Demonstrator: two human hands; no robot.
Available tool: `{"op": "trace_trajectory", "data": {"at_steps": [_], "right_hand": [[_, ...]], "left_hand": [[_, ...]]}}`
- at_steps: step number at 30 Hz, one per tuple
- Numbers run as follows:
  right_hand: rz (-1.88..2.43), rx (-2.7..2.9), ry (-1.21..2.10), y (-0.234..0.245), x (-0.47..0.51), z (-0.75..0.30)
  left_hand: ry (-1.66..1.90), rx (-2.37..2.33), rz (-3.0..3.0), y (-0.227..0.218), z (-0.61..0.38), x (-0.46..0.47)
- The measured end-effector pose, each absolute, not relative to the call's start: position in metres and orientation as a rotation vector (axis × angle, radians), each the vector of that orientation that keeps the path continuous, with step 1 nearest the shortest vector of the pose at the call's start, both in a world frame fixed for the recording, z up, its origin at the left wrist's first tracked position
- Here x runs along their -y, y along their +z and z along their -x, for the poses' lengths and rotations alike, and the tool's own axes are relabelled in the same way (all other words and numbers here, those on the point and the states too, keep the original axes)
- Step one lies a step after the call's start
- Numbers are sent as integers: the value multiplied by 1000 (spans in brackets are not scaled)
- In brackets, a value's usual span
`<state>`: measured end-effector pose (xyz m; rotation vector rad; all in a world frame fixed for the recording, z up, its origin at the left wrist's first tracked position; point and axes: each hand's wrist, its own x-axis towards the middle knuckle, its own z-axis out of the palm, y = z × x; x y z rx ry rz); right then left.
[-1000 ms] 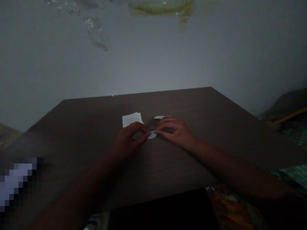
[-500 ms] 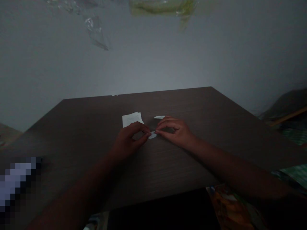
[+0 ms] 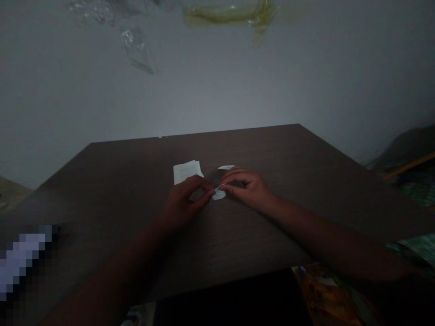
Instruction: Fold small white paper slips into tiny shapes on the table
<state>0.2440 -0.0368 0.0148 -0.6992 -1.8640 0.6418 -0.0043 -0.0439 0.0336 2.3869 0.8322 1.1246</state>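
My left hand [image 3: 185, 199] and my right hand [image 3: 249, 188] meet at the middle of a dark wooden table [image 3: 292, 154]. Both pinch a small white piece of paper [image 3: 219, 194] between thumb and fingertips, low over the tabletop. A folded white paper [image 3: 187, 171] lies just behind my left hand. Another small white scrap [image 3: 226, 167] lies just beyond my right hand's fingers.
A pale wall rises behind the table, with clear and greenish plastic [image 3: 231, 11] hanging at the top. A pixelated pale patch [image 3: 22, 258] sits at the table's left front. Colourful printed material [image 3: 326, 294] lies below the table's right front edge.
Both hands have stayed nearly in place. The small white piece between the fingertips has shifted slightly down and shows a little more.
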Motion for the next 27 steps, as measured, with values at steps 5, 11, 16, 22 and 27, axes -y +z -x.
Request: {"op": "trace_trajectory", "data": {"at_steps": [5,11,16,22,27], "right_hand": [[596,2012,434,16,36,-243],[608,2100,341,15,37,-241],[627,2110,333,12,35,-242],[645,2233,129,16,40,-244],[640,2283,-90,20,46,-244]], "left_hand": [[1080,-809,-2548,30,1,44],[1097,-797,-2578,31,0,46],[1042,-839,-2565,33,0,48],[1032,-836,-2696,30,-3,49],[1014,-820,-2856,34,-5,52]]}}
